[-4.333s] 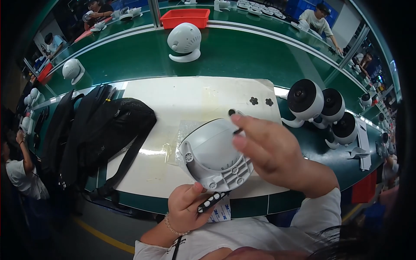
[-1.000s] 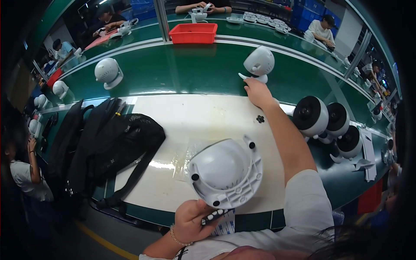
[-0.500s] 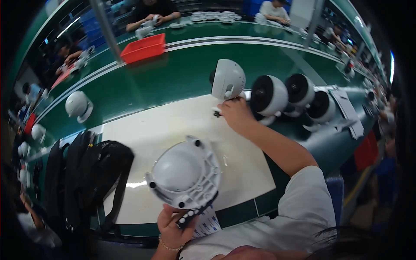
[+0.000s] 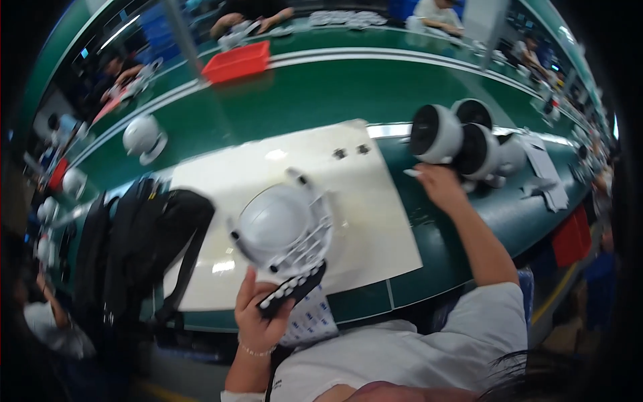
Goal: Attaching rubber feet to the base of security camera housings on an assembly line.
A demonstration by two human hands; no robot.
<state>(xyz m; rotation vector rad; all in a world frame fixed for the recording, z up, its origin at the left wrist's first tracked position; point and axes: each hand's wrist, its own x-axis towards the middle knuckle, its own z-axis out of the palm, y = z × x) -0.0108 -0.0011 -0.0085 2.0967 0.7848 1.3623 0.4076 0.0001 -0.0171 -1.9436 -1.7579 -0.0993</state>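
My left hand [image 4: 260,311] is closed on a black strip [image 4: 293,293] with a row of white dots. Just beyond it, a white round device [image 4: 274,218] lies on the white sheet [image 4: 375,234], its ribbed stand and black feet facing up. Over at the right, my right hand [image 4: 443,187] is closed at the bottom of another white round device [image 4: 437,136] with a black front. A white bit of what looks like its stand pokes out by the fingertips; the grip itself is partly hidden. Two small black pieces [image 4: 351,152] rest on the sheet's far edge.
Several similar devices [image 4: 479,153] crowd beside my right hand, with flat white parts [image 4: 544,171] past them. A black bag [image 4: 157,234] lies at the left, a white device [image 4: 143,137] behind it. Across the green bench [image 4: 301,94] sits a red tray [image 4: 236,61]; people work beyond.
My right hand has carried the white round device rightward from the sheet's far edge to the group of devices. The small black pieces there are uncovered. The left hand keeps the strip.
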